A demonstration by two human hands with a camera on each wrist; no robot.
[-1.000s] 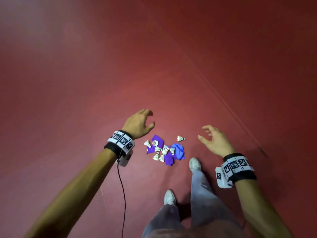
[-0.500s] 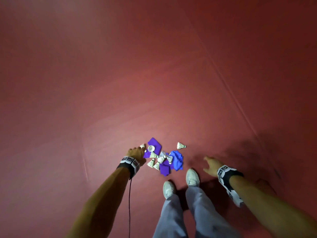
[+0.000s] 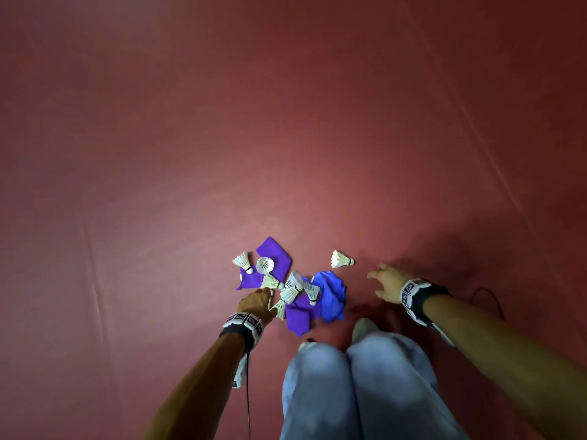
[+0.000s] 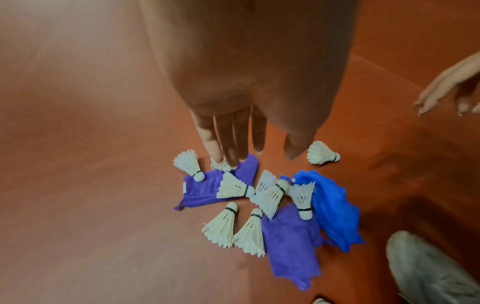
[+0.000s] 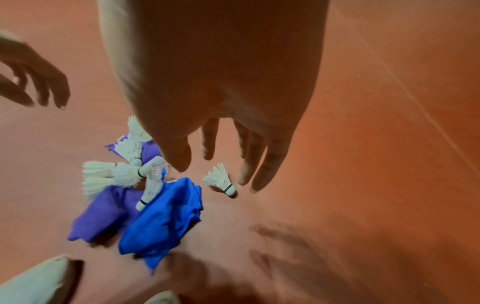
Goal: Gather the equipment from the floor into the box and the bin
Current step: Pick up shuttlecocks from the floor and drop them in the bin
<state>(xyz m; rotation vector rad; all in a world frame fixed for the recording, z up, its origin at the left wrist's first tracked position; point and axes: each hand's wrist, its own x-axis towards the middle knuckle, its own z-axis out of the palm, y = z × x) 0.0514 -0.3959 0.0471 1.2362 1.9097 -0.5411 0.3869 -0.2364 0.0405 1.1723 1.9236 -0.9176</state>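
Observation:
Several white feather shuttlecocks (image 3: 290, 289) lie in a heap on the red floor, on two purple cloths (image 3: 274, 258) and a crumpled blue cloth (image 3: 330, 293). One lone shuttlecock (image 3: 341, 259) lies apart to the right. My left hand (image 3: 263, 293) hovers at the heap's near left edge. In the left wrist view its straight fingers (image 4: 231, 144) point down over the far shuttlecocks (image 4: 188, 162) and hold nothing. My right hand (image 3: 376, 284) is spread just right of the lone shuttlecock (image 5: 221, 180), fingers (image 5: 259, 170) extended over it and holding nothing.
My knees in pale trousers (image 3: 349, 392) and a pale shoe (image 3: 363, 328) sit just behind the heap. A cable (image 3: 247, 392) hangs from my left wrist. Faint seam lines cross the floor (image 3: 476, 138). Neither box nor bin is in view.
I have crouched, so the heap looks much nearer. Both hands have dropped toward the floor: the left to the heap's near left edge, the right toward the lone shuttlecock.

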